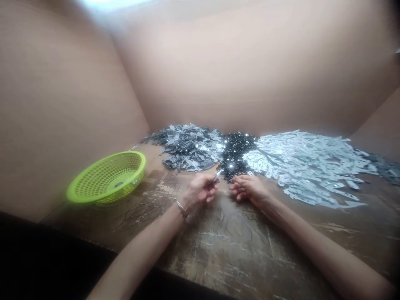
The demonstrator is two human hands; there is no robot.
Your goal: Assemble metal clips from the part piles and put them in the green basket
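Note:
My left hand point(201, 188) is closed, with a small flat light-coloured metal piece point(218, 175) pinched between thumb and forefinger. A bracelet circles that wrist. My right hand point(246, 188) is beside it, its fingers curled inward at the near edge of a heap of small shiny black parts point(238, 148); whatever its fingertips hold is too small to make out. Behind my left hand lies a pile of dark grey flat pieces point(193, 148). A broad pile of long silvery flat pieces point(315, 166) spreads out beyond my right hand.
A yellow-green perforated plastic basket point(108, 177) stands on the left, with a small dark piece inside. More dark pieces point(386, 166) lie at the far right. The worn, scratched tabletop point(218, 250) is bounded by tan panels point(250, 75) at the back and sides.

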